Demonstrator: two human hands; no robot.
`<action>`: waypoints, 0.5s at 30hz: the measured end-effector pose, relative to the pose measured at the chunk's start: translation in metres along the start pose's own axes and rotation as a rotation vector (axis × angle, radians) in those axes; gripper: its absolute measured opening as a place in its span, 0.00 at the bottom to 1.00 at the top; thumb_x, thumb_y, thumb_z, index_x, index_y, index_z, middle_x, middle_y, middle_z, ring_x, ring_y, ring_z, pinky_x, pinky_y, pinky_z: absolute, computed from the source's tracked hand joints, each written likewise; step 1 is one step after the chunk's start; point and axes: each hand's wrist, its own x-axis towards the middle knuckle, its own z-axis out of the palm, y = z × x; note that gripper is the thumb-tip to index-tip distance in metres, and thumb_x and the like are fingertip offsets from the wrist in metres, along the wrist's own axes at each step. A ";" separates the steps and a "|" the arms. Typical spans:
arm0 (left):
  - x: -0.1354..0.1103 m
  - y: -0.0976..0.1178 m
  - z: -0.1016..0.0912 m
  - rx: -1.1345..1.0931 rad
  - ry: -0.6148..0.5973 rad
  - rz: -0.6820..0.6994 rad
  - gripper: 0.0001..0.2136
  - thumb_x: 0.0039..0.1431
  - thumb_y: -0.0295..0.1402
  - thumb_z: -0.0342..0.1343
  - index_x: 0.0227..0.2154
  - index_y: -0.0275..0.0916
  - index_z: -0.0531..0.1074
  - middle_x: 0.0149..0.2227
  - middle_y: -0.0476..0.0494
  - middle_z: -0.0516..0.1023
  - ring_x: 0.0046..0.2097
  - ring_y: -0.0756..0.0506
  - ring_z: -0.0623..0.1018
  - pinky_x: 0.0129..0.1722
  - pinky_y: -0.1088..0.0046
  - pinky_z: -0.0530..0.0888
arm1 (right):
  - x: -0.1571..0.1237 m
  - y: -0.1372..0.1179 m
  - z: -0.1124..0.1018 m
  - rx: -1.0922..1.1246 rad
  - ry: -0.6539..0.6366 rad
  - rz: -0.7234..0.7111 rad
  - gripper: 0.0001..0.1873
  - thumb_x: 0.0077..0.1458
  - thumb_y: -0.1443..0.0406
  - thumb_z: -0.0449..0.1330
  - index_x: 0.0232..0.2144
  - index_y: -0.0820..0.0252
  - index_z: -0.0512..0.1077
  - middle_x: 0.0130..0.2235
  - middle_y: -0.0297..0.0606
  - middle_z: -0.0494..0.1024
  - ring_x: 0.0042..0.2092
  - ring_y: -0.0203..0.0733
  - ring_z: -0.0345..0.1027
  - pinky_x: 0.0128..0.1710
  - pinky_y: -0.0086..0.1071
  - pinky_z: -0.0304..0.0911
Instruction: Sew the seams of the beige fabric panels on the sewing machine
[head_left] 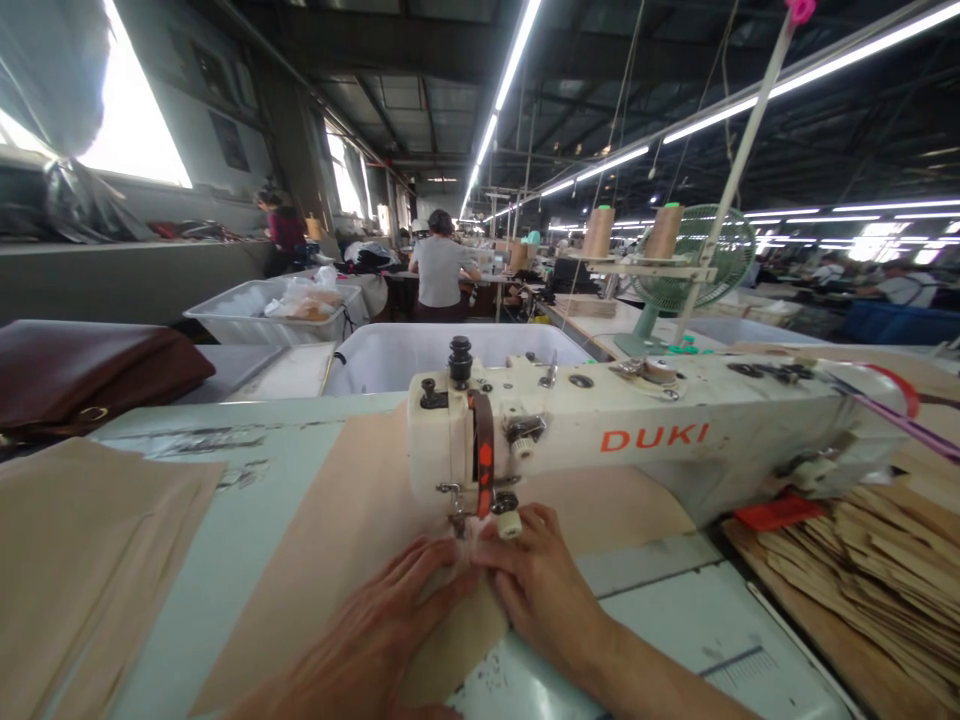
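Note:
A white sewing machine (562,430) marked DUKI stands across the table in front of me. Beneath its needle area (459,520) passes a large beige sheet of material (322,540), which reaches out on both sides of the machine head. My left hand (382,620) lies on this sheet with its fingers stretched toward the needle. Just right of the needle, my right hand (544,585) has its fingers drawn together on the sheet's edge. The fingertips of both hands nearly meet, and the exact spot under the foot is hidden.
More beige sheets (82,570) lie at the left, below a brown leather bag (97,370). Stacked beige pieces (877,570) are at the right on a wooden board. Behind the machine are a white bin (450,345), thread cones (598,232) and a green fan (705,255). People sit farther back.

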 end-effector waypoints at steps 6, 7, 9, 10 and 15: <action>0.008 0.011 -0.008 0.010 0.164 0.040 0.37 0.52 0.58 0.61 0.60 0.43 0.65 0.57 0.38 0.71 0.57 0.35 0.72 0.63 0.52 0.64 | 0.000 0.001 0.000 -0.051 0.030 0.010 0.20 0.56 0.74 0.60 0.44 0.44 0.78 0.36 0.34 0.73 0.45 0.42 0.61 0.55 0.41 0.50; 0.009 0.012 -0.008 0.023 0.178 0.047 0.37 0.53 0.59 0.61 0.60 0.43 0.65 0.57 0.39 0.72 0.56 0.36 0.73 0.63 0.53 0.63 | 0.000 0.001 0.000 -0.060 0.022 0.016 0.20 0.56 0.74 0.60 0.44 0.43 0.78 0.36 0.34 0.73 0.45 0.42 0.61 0.55 0.41 0.50; 0.010 0.011 -0.006 0.049 0.195 0.065 0.37 0.53 0.60 0.59 0.59 0.42 0.65 0.56 0.39 0.72 0.56 0.36 0.74 0.64 0.55 0.63 | 0.000 0.001 0.001 -0.074 0.003 0.039 0.20 0.56 0.74 0.61 0.44 0.43 0.78 0.38 0.33 0.74 0.46 0.43 0.62 0.55 0.41 0.50; 0.010 0.010 -0.004 0.062 0.204 0.070 0.37 0.53 0.61 0.58 0.60 0.43 0.65 0.57 0.39 0.72 0.56 0.36 0.74 0.64 0.55 0.63 | 0.000 0.001 0.001 -0.078 -0.006 0.052 0.20 0.56 0.74 0.61 0.44 0.43 0.78 0.38 0.33 0.75 0.47 0.43 0.62 0.55 0.41 0.50; 0.010 -0.008 0.016 0.095 0.211 0.123 0.40 0.54 0.60 0.58 0.63 0.43 0.60 0.58 0.36 0.69 0.57 0.33 0.72 0.61 0.49 0.66 | 0.001 0.002 0.001 -0.119 -0.030 0.089 0.23 0.54 0.74 0.62 0.46 0.39 0.76 0.42 0.31 0.76 0.48 0.43 0.62 0.56 0.41 0.49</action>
